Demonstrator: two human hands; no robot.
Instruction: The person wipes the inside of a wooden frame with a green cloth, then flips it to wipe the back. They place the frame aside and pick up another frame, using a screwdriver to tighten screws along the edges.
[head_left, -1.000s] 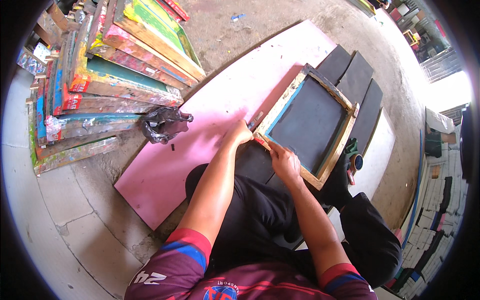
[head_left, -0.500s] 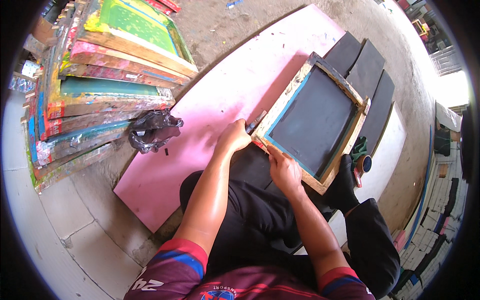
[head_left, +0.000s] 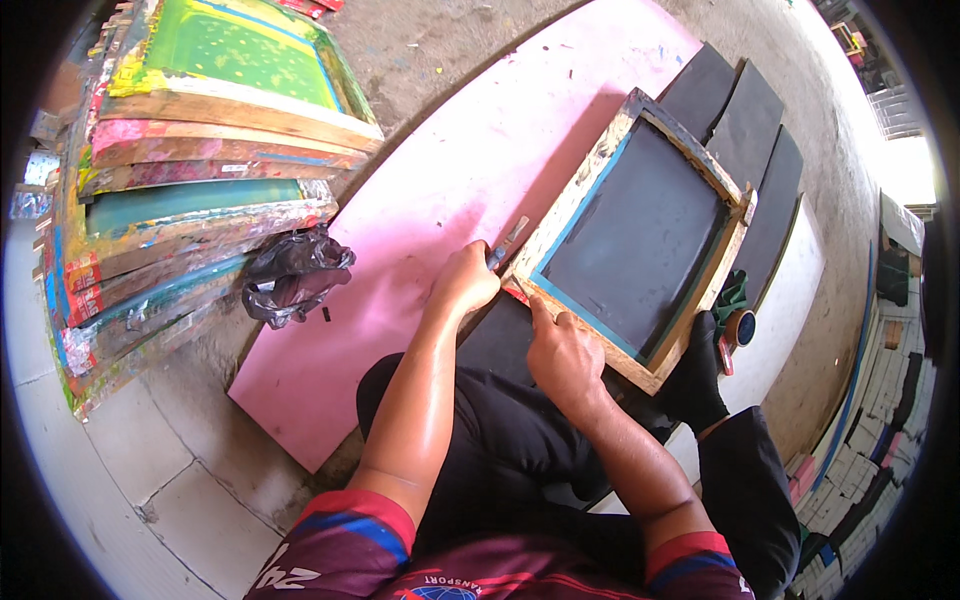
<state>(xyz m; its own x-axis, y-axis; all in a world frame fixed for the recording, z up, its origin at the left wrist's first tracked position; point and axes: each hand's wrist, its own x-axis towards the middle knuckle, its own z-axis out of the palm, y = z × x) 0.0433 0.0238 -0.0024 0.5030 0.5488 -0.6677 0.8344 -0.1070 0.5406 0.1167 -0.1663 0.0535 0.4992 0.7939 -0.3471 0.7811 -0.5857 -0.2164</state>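
A wooden screen-printing frame (head_left: 600, 190) with dark mesh and a teal inner border lies tilted in front of me. By its near left corner, my left hand (head_left: 466, 276) is closed around a slim tool (head_left: 508, 243) with a blue-grey part and a pale end sticking out. My right hand (head_left: 565, 358) is at the frame's near edge, index finger stretched toward the same corner and the other fingers curled. Whatever the right fingers may grip there is too small to make out. My black-covered foot (head_left: 697, 375) is against the frame's right side.
Paint-stained frames (head_left: 200, 210) are stacked at the left, beside a crumpled black plastic bag (head_left: 300, 270). Under the frame lie a pink board (head_left: 400, 230), dark panels (head_left: 745, 115) and a white board (head_left: 790, 260). A round container (head_left: 740, 327) and green cloth (head_left: 733, 288) sit by the foot.
The view has shifted slightly, so the stack sits a little farther left and the frame farther right. More of the slim tool shows beyond my left hand. Both hands stay at the same corner.
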